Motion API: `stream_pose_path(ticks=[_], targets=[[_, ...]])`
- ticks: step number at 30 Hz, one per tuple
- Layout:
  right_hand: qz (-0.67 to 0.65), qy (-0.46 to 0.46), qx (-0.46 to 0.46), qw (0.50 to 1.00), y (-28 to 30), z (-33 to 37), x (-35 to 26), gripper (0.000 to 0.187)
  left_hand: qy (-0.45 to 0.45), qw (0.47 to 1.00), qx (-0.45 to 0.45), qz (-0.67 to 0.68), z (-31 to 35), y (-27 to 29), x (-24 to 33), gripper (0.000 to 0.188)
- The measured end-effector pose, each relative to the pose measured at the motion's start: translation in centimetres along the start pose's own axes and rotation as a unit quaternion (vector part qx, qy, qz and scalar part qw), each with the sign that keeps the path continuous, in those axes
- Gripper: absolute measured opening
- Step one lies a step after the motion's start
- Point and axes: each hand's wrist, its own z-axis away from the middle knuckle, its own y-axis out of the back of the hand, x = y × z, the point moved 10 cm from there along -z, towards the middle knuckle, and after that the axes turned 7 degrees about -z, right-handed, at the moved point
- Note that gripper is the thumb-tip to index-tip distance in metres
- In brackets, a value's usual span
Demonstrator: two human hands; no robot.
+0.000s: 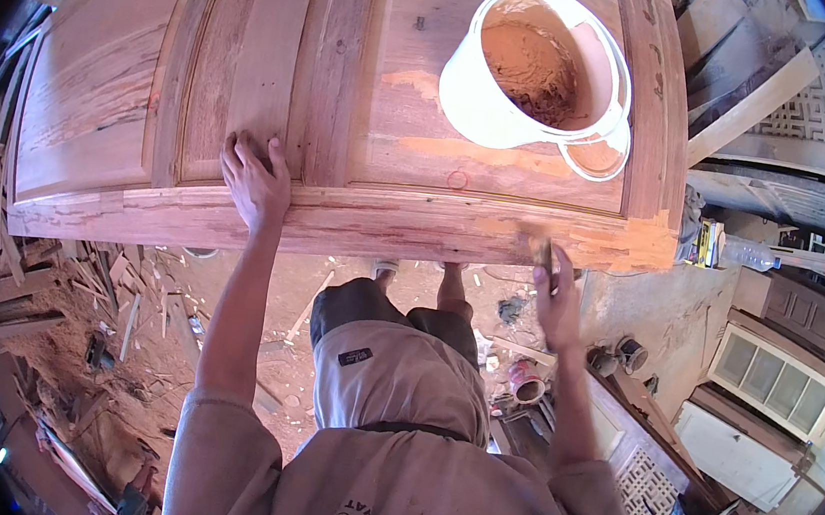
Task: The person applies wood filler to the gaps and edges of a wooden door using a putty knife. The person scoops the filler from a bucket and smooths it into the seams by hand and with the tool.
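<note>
A person in a tan shirt and shorts is standing over a large reddish wooden door panel (281, 73) that is lying flat in front of them. Their left hand (256, 181) is pressing down on the panel's near edge, palm flat and fingers spread wide over the rim, gripping nothing but the wood itself. Their right hand (556, 295) is closing its fingers around a small flat scraper-like tool (543, 254), dark and blurred, so its exact kind is hard to tell. The tip of that tool is touching the near edge of the panel, just above the hand. Right around the tool tip, and running toward the panel's near right corner, a patch of orange-brown filler paste (625, 248) is showing, smeared along the edge. Well above the right hand, on the panel's top face, a white plastic bucket (511, 87) is sitting tilted, holding more of the same orange-brown paste, with its round lid (596, 158) lying against its lower right side. Between the two hands, below the panel's edge, the person's legs and the dusty floor are showing. Far to the left of the left hand, wood offcuts (17, 286) are lying in a heap on the floor. Below the right hand, a small red-and-white can (524, 381) is standing on the floor.
</note>
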Motion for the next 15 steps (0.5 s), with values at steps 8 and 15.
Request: stream_pose_path(ticks=[8, 15], targets=[[-0.443, -0.1, 0.113, 0.884, -11.7, 3.8, 6.8, 0.028, -0.003, 1.0, 0.017, -0.006, 0.1, -0.2, 0.0, 0.055], [-0.224, -0.06, 0.148, 0.961, -14.1, 1.3, 7.4, 0.042, 0.0, 1.0, 0.017, -0.007, 0.1, -0.4, -0.2, 0.052]])
